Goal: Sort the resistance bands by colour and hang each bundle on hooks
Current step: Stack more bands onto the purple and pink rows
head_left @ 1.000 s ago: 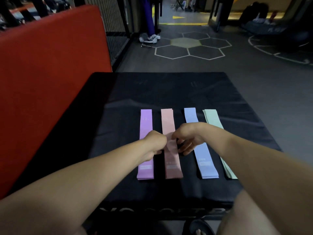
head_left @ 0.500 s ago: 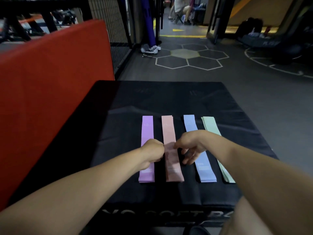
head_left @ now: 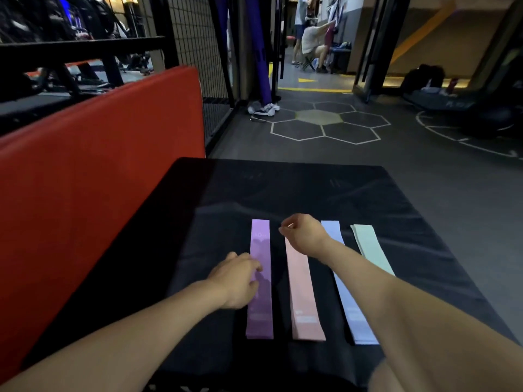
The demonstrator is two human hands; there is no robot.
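Hands apart since before: left hand [head_left: 237,278] on purple band [head_left: 259,312], writing unreadable.

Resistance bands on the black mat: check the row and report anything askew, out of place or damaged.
Nothing stands out. The purple band, pink band, blue band and green band lie flat, side by side and apart on the black mat. The left hand touches the purple one; the right hand covers the pink band's far end.
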